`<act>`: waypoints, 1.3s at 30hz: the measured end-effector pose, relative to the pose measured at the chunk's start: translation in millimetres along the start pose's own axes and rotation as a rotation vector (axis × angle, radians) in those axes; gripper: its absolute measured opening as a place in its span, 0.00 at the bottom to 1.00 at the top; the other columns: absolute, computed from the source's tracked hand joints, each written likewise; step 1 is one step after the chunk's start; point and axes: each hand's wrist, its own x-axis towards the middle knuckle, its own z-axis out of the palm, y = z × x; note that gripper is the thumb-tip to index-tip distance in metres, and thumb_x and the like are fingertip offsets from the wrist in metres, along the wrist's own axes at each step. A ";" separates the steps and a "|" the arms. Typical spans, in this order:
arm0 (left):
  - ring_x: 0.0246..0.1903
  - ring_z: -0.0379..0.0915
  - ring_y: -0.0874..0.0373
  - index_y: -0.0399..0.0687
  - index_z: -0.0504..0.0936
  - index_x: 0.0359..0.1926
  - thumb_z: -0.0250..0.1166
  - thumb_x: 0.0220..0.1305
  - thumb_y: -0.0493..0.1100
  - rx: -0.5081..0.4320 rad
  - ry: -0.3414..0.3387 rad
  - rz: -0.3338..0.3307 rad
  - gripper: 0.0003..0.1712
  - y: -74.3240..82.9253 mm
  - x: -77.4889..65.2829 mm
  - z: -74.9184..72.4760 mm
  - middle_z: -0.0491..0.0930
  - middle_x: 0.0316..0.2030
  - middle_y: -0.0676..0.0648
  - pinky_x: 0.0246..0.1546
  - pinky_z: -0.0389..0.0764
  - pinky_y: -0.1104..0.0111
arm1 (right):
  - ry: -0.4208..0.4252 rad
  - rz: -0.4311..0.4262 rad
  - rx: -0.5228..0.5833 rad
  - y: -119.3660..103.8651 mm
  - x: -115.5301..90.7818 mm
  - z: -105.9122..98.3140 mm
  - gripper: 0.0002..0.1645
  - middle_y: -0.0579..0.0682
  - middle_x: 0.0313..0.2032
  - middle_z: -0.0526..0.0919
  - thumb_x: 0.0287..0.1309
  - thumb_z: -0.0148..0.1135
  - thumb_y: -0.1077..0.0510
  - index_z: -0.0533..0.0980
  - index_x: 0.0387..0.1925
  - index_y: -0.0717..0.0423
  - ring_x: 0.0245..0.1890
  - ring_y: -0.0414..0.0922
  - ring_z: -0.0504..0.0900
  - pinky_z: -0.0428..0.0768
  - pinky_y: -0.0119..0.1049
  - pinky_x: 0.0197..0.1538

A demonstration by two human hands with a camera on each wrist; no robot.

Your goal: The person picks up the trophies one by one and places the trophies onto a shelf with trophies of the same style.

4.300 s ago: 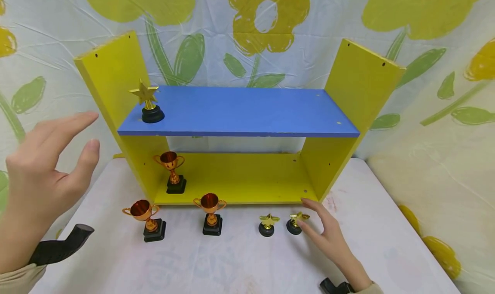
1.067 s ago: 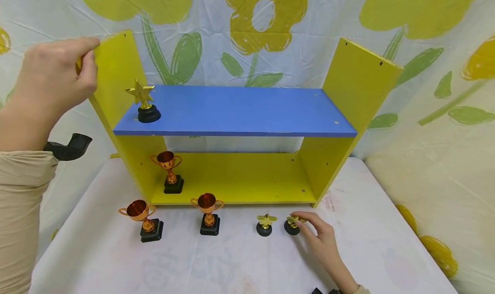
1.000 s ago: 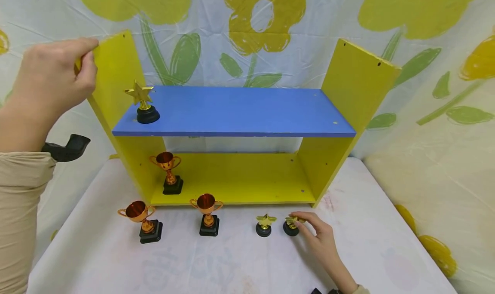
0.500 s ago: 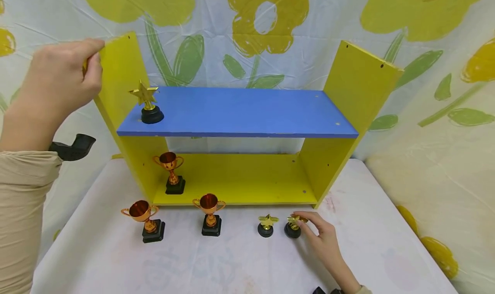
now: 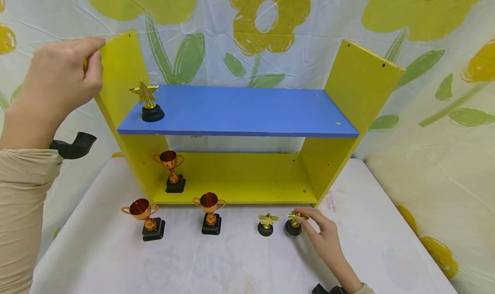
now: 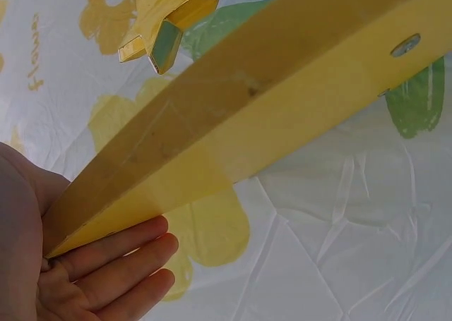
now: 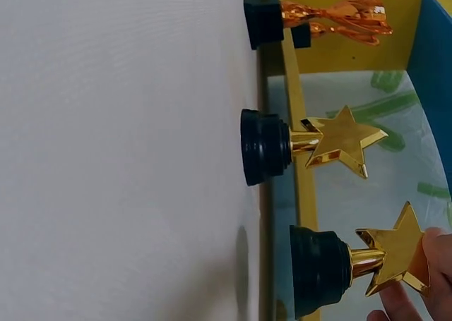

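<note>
My right grip (image 5: 326, 239)'s pinching a star trophy (image 7: 320, 272). Left grip (image 5: 62, 72)'s holding the shelf (image 5: 239, 111) just past it, probably for steadiness.

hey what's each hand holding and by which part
The right hand pinches the rightmost star trophy by its star; the left hand grips the yellow left panel near its top front corner.

Hands newly in grip: left (image 5: 63, 75) on yellow panel (image 5: 121, 66), right (image 5: 325, 236) on star trophy (image 7: 374, 259).
</note>
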 end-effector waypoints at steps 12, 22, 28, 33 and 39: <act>0.51 0.76 0.29 0.30 0.78 0.57 0.44 0.71 0.37 0.005 0.005 -0.005 0.23 -0.7 1.3 -0.5 0.79 0.53 0.30 0.55 0.73 0.40 | -0.002 -0.010 -0.029 -40.6 15.5 -5.2 0.16 0.57 0.38 0.87 0.52 0.65 0.78 0.83 0.43 0.66 0.35 0.42 0.78 0.75 0.26 0.40; 0.53 0.74 0.30 0.30 0.77 0.59 0.43 0.72 0.38 0.015 -0.025 -0.024 0.24 0.1 1.1 -0.6 0.78 0.55 0.30 0.58 0.72 0.41 | 0.004 -0.001 -0.018 -47.3 18.1 -9.2 0.16 0.58 0.39 0.86 0.52 0.65 0.79 0.83 0.42 0.67 0.36 0.40 0.79 0.76 0.24 0.42; 0.53 0.74 0.29 0.30 0.76 0.60 0.43 0.72 0.38 0.020 -0.025 -0.027 0.24 -0.8 0.9 -0.3 0.77 0.55 0.30 0.57 0.72 0.40 | 0.003 -0.002 0.001 -40.0 17.0 -9.7 0.16 0.59 0.40 0.86 0.52 0.64 0.79 0.82 0.43 0.68 0.37 0.40 0.79 0.75 0.22 0.44; 0.52 0.74 0.29 0.30 0.77 0.60 0.43 0.72 0.38 0.017 -0.021 -0.028 0.24 -1.3 0.5 0.2 0.78 0.55 0.30 0.58 0.72 0.41 | 0.008 0.006 0.025 -20.0 13.5 -10.0 0.18 0.55 0.41 0.87 0.53 0.64 0.79 0.83 0.46 0.65 0.38 0.37 0.78 0.75 0.23 0.46; 0.53 0.74 0.29 0.30 0.76 0.60 0.43 0.73 0.38 0.015 -0.025 -0.034 0.24 0.1 0.8 -0.4 0.77 0.55 0.30 0.58 0.71 0.41 | 0.018 -0.006 0.072 -16.4 15.5 -11.5 0.18 0.54 0.42 0.86 0.54 0.64 0.78 0.83 0.47 0.65 0.39 0.38 0.78 0.75 0.24 0.46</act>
